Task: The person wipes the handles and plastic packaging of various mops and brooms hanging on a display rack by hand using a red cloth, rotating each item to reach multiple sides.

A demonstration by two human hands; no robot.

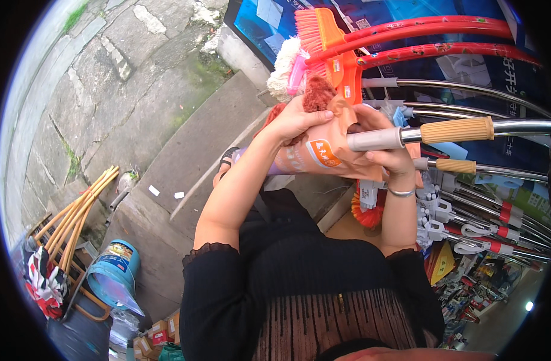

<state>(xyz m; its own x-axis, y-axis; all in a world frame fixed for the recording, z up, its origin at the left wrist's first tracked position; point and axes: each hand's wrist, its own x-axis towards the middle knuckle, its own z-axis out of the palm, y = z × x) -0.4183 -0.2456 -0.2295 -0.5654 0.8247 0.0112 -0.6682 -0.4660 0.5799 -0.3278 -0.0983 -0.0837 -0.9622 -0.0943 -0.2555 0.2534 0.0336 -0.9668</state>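
An orange printed plastic bag (320,151) lies across both hands, with reddish-brown plush mop heads (318,93) showing at its upper edge. My left hand (298,119) grips the bag and plush at the left, thumb on top. On the right, my right hand (383,142) curls around the bag's edge, beside the grey plastic sleeve (374,139) of a mop. That sleeve's end rests at the bag; its steel pole, with a ribbed tan grip (457,130), runs off to the right. The bag hides some fingers of my right hand.
Orange brooms (329,34) and a white string mop (284,67) are ahead, beside red handles (437,28). More steel-handled mops (455,165) crowd the right. At lower left are bundled wooden sticks (79,212) and a blue bucket (115,270). A stone step edge (216,169) crosses the ground.
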